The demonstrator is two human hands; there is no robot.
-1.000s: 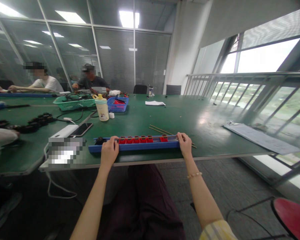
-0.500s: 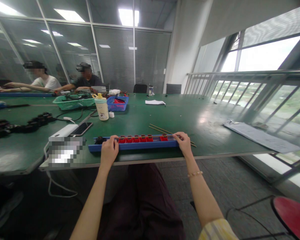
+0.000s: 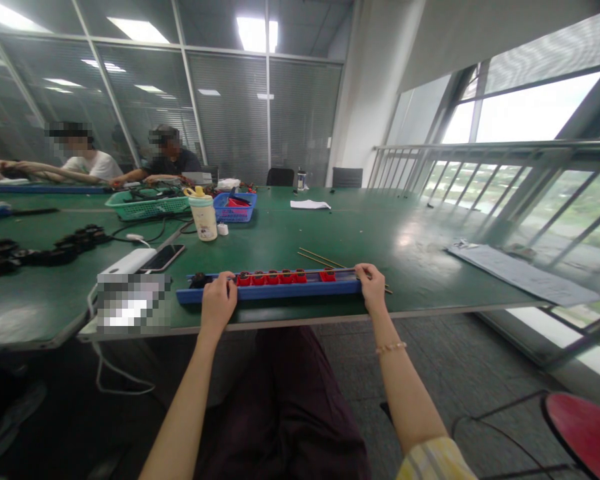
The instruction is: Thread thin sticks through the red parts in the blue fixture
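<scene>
A long blue plastic rail lies along the near edge of the green workbench. It carries a row of several small red blocks and a dark lump at its left end. My left hand curls over the rail just right of the lump. My right hand grips the rail's right end, with a thin rod running out under the fingers. Several thin brass-coloured rods lie just behind and beyond that hand.
To the left are a phone, a white power bank, a bottle, a green basket and a blue basket. Black wired parts lie further left. Two seated people work at the far end. Paper sheets lie right.
My right hand has shifted slightly right along the rail, and its fingers have closed around the end. My left hand stays put. The view has barely moved.
</scene>
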